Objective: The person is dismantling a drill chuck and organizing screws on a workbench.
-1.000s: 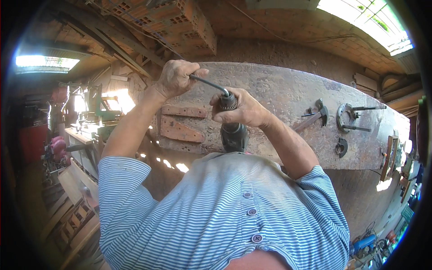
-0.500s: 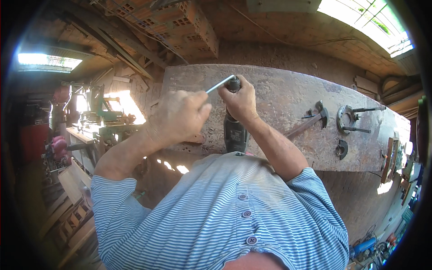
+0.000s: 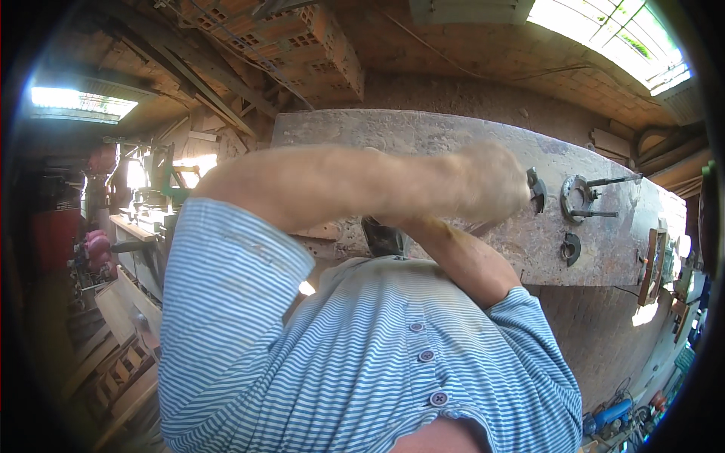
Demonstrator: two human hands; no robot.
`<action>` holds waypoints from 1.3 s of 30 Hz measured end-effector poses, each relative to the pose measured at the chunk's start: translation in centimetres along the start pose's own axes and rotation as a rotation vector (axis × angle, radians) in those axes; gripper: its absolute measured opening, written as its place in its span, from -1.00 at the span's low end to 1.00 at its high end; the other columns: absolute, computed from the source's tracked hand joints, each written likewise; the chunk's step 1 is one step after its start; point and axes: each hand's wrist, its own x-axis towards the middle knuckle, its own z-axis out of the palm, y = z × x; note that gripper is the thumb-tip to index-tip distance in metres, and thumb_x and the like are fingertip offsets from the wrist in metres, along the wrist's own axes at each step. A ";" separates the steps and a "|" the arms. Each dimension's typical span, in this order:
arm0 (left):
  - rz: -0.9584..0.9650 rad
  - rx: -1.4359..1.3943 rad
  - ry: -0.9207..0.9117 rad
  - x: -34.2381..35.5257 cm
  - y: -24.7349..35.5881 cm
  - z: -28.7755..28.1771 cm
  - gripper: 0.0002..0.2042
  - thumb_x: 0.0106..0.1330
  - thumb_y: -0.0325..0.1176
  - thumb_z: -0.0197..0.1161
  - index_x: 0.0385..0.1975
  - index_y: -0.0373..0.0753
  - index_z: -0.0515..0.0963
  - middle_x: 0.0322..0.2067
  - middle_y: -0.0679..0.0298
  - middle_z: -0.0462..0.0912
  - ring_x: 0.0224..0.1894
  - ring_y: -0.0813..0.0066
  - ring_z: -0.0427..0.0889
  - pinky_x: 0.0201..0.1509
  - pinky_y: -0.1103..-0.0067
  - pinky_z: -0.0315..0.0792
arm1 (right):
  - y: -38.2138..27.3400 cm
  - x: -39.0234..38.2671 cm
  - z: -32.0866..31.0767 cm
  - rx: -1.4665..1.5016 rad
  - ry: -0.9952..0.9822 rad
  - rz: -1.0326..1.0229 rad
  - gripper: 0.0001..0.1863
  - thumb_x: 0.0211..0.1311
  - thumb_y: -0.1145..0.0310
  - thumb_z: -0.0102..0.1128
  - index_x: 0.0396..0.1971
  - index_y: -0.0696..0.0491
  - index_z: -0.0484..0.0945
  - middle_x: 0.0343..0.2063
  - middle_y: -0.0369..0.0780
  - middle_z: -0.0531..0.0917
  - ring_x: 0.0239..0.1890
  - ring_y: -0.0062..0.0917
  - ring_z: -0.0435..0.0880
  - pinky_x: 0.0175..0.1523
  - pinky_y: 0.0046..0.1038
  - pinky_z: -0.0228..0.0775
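Observation:
My left arm stretches across the bench to the right. My left hand (image 3: 491, 181), smeared by motion, is beside the hammer (image 3: 538, 190) and covers most of its handle. Whether anything is in its fingers cannot be made out. Beneath that arm, the dark body of a power drill (image 3: 384, 237) shows against the bench's near edge. Its chuck and the thin rod there are hidden. My right forearm (image 3: 472, 260) comes in from the right toward the drill, with the hand almost wholly covered by my left forearm.
The worn bench (image 3: 596, 260) carries a round metal flange with two rods (image 3: 578, 198) and a dark half-round guard (image 3: 570, 249) on its right part. A wooden frame piece (image 3: 652, 266) stands at its right end. Machinery and lumber (image 3: 124, 302) fill the left side.
My left hand has left the thin rod at the drill chuck and swung right to the hammer. Its forearm now blocks my right hand and the chuck. The right forearm has barely moved.

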 end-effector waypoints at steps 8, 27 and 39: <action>-0.391 0.229 -0.526 0.0 -11.8 0.1 -0.76 0.27 -0.47 0.36 -0.10 -0.23 0.84 -0.06 0.04 0.86 0.03 0.13 0.85 0.00 0.26 0.73 | -9.7 1.2 3.4 -0.517 0.155 0.256 -0.72 0.22 0.29 0.52 -0.28 0.15 0.63 -0.45 -0.24 0.70 -0.35 -0.54 0.66 -0.14 -0.35 0.57; -1.048 -1.002 0.325 -9.3 -19.1 5.5 -0.65 0.42 -0.11 0.47 -0.44 -0.25 0.59 -0.58 0.29 0.61 -0.53 0.60 0.61 -0.49 0.53 0.51 | -7.8 2.4 3.4 -0.542 0.218 0.357 -0.50 0.13 0.22 0.69 -0.10 0.14 0.57 -0.33 -0.28 0.72 -0.29 -0.64 0.67 -0.10 -0.44 0.62; -0.705 -0.153 -0.046 -2.9 -17.2 5.4 -0.86 0.32 -0.40 0.23 -0.30 -0.32 0.68 -0.29 -0.14 0.78 -0.07 -0.19 0.78 -0.02 0.12 0.67 | -9.3 4.1 3.2 -0.628 0.329 0.490 -0.31 0.03 0.01 0.72 -0.10 0.28 0.62 -0.34 -0.03 0.78 -0.24 -0.28 0.80 -0.01 -0.25 0.66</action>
